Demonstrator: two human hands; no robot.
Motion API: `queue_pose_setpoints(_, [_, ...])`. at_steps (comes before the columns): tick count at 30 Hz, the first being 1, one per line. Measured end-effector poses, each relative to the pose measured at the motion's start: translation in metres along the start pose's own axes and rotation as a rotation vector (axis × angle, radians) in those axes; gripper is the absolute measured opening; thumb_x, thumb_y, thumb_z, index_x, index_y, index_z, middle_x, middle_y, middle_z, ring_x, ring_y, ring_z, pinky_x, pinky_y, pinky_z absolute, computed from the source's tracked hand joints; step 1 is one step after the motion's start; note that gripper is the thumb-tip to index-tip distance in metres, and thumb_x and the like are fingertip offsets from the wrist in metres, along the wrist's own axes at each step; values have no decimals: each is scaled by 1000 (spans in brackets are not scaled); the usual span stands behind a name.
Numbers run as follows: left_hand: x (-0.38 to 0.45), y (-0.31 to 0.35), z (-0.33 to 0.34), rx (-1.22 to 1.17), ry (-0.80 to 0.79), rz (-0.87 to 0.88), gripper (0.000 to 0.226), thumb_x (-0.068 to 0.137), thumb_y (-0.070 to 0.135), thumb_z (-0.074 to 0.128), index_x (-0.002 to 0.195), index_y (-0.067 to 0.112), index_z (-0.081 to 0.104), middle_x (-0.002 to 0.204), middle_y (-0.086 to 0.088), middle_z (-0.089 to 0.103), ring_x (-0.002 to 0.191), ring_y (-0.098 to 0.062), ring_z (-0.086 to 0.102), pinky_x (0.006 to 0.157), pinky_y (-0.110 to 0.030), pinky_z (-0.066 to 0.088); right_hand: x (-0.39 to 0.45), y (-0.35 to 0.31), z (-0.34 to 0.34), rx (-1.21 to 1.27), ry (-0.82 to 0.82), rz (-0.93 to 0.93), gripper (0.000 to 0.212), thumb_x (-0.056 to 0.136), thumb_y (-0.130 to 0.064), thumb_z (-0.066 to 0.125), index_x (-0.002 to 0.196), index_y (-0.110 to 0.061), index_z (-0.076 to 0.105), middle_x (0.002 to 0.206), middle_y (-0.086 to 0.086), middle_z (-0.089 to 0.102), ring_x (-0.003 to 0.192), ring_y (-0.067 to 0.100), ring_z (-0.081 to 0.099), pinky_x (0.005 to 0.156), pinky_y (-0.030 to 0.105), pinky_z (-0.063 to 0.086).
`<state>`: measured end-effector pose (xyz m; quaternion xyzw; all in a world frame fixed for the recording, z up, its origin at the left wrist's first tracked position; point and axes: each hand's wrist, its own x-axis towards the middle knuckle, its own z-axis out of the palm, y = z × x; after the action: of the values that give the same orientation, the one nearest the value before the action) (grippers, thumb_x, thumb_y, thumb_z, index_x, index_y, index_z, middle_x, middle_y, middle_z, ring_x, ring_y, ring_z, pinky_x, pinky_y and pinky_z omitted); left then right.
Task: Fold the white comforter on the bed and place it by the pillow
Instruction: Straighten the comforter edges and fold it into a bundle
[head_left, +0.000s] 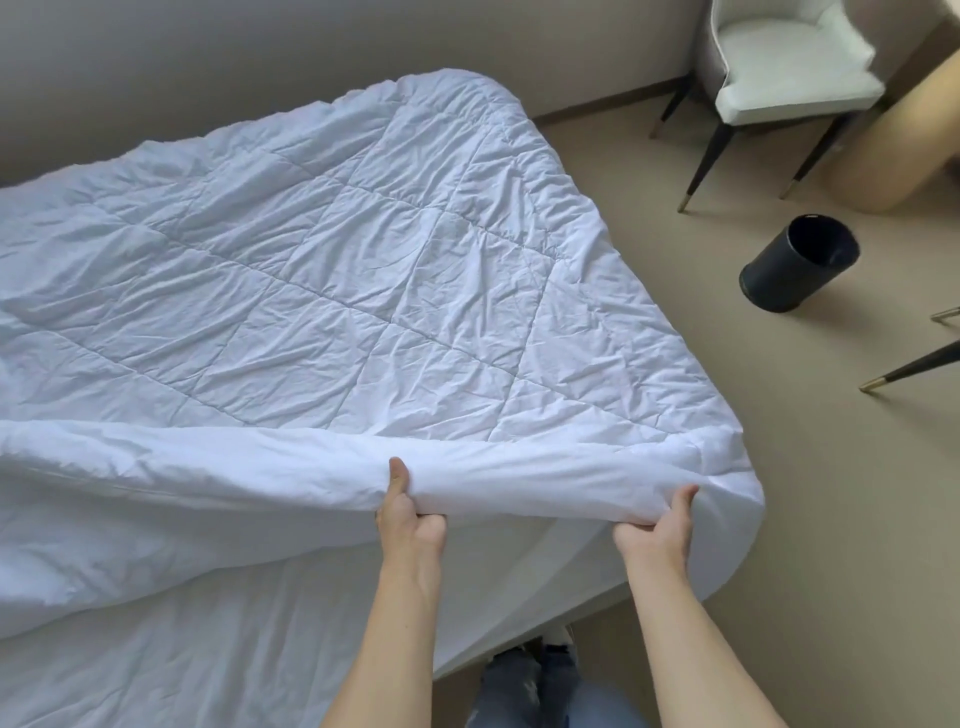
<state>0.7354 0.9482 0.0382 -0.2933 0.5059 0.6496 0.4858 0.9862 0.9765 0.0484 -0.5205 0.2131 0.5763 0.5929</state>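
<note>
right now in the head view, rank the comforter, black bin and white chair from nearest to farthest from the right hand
1. comforter: gripped at its near edge by the right hand, with the left hand beside it.
2. black bin: on the floor, up and to the right.
3. white chair: far right corner, by the wall.

left hand: clenched, arm outstretched | right hand: clenched, arm outstretched

Both forearms are bare, no sleeves showing; below them, faded, distressed blue jeans cover the legs.
</note>
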Motion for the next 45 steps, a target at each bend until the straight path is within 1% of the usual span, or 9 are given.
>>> queue_pose_setpoints(3, [1,7,15,-13,-13,-22,52,87,25,76,134,11,61,127,-9,71,115,-24,68,73,-45,63,-3,-8,24,26,-76,-48,63,83,-66,64,134,-29,60,127,2,68,116,26,63,82,42,55])
queue_pose_setpoints(8, [3,23,40,-31,-33,-50,47,90,24,74,132,11,59,122,-8,71,102,-21,72,55,-38,62,-2,-14,57,6,-189,-92,69,81,-64,68,137,-24,59,131,7,67,120,29,63,101,45,50])
queue_pose_setpoints(10, [4,27,50,-16,-21,-52,45,89,22,76,129,11,59,121,-8,71,99,-22,72,63,-41,63,-2,-20,70,-56,-193,-132,70,80,-57,72,138,-21,57,132,8,66,118,28,64,102,45,50])
queue_pose_setpoints(14, [2,35,79,17,21,7,25,88,17,77,102,12,57,104,-5,69,88,-20,69,92,-47,57,-2,-33,106,-174,-174,-256,67,78,-34,81,136,-16,53,128,8,69,111,27,69,84,43,60])
queue_pose_setpoints(24, [9,78,185,48,57,187,27,88,15,78,85,11,52,96,-5,65,78,-21,66,91,-45,58,13,-36,229,-336,-225,-380,53,85,-15,78,130,4,56,126,11,68,106,25,71,79,37,62])
queue_pose_setpoints(30, [41,109,256,83,100,233,32,86,23,80,97,8,54,102,-5,64,85,-24,65,80,-37,59,42,-23,318,-415,-246,-389,18,87,-15,77,91,-11,59,103,1,69,89,18,70,63,28,62])
queue_pose_setpoints(36, [98,125,339,138,219,289,41,89,28,77,110,6,50,112,-9,60,93,-28,61,93,-42,56,109,-3,405,-502,-255,-381,19,88,-16,77,86,-20,58,97,-2,67,82,12,68,63,25,60])
queue_pose_setpoints(42, [180,141,403,142,287,308,38,91,27,75,109,7,49,103,-6,58,79,-24,59,74,-34,50,197,27,494,-650,-294,-434,21,87,-21,78,83,-11,60,93,0,66,86,17,68,62,24,59])
queue_pose_setpoints(45, [224,146,406,251,139,330,44,89,43,74,103,7,54,101,-9,62,87,-27,64,74,-36,54,238,47,515,-823,-378,-405,27,93,-29,70,92,-3,63,96,6,65,83,18,65,63,28,59])
